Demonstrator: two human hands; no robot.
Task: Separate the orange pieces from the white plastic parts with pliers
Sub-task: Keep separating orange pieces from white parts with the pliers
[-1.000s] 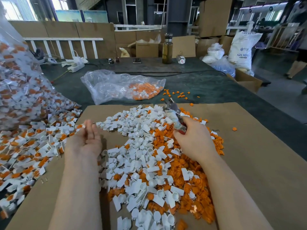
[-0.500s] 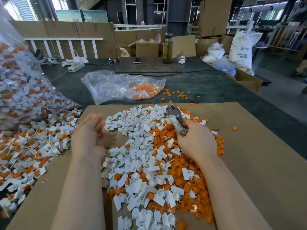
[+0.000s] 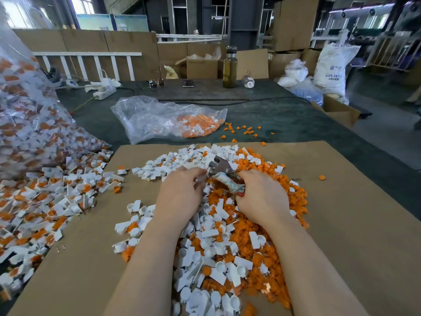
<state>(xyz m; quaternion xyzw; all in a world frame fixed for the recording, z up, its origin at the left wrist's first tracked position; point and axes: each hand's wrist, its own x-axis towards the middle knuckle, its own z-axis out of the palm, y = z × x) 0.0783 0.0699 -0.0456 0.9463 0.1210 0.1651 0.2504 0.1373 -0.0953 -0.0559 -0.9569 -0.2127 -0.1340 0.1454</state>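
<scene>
A heap of white plastic parts (image 3: 206, 254) mixed with loose orange pieces (image 3: 271, 226) lies on a cardboard sheet (image 3: 355, 236). My right hand (image 3: 262, 197) grips the taped handles of the pliers (image 3: 222, 172), whose metal jaws point up and left over the heap. My left hand (image 3: 180, 195) is right beside the jaws, its fingertips pinching a small white part at them; the part is mostly hidden by my fingers. Unsorted white parts with orange inserts (image 3: 43, 201) spread over the table at the left.
A big clear bag (image 3: 25, 115) of unsorted parts bulges at the left edge. A flatter clear bag (image 3: 168, 119) with orange pieces lies behind the cardboard, with stray orange bits (image 3: 243, 131) beside it. A bottle (image 3: 230, 69), power strip (image 3: 103, 91) and boxes stand at the back.
My left hand came from the unsorted pile at the left across to the plier jaws, fingers closing on a small part. The right hand tilted the pliers leftward toward it.
</scene>
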